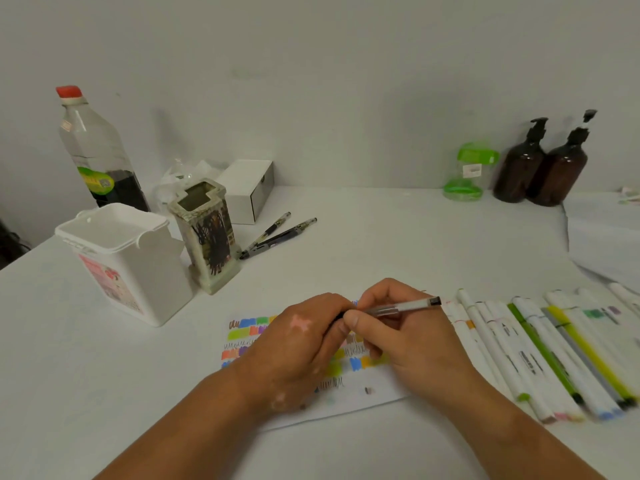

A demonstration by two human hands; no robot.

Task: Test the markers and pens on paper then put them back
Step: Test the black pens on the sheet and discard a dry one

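Two hands meet above the paper (pixel 367 393), which lies flat on the white table (pixel 398 244) and carries rows of coloured test strokes. The right hand (pixel 408 337) holds a clear pen (pixel 398 309) between the thumb and the bent fingers. The pen lies almost level, and its black back end points to the right, past the knuckles. The left hand (pixel 298 344) has its fingers curled round the other, dark end of the pen, so both hands grip the same pen. Whether that dark end is a cap or the tip, I cannot tell, because the fingers cover it. A pink stain sits on the back of the left hand. Both hands hang just over the strokes and hide the middle of the sheet.

Just to the right of the paper, a row of markers (pixel 540 351) lies side by side on the table, mostly white, with some green and yellow ones. Further back, two dark pens (pixel 277 233) lie beside a square ceramic holder (pixel 207 237), which stands upright next to a white plastic tub (pixel 128 261). Behind them stand a bottle with a red cap (pixel 100 147) and a small white box (pixel 247 188). At the far right, against the wall, stand a green jar (pixel 467 171) and two brown pump bottles (pixel 540 168).
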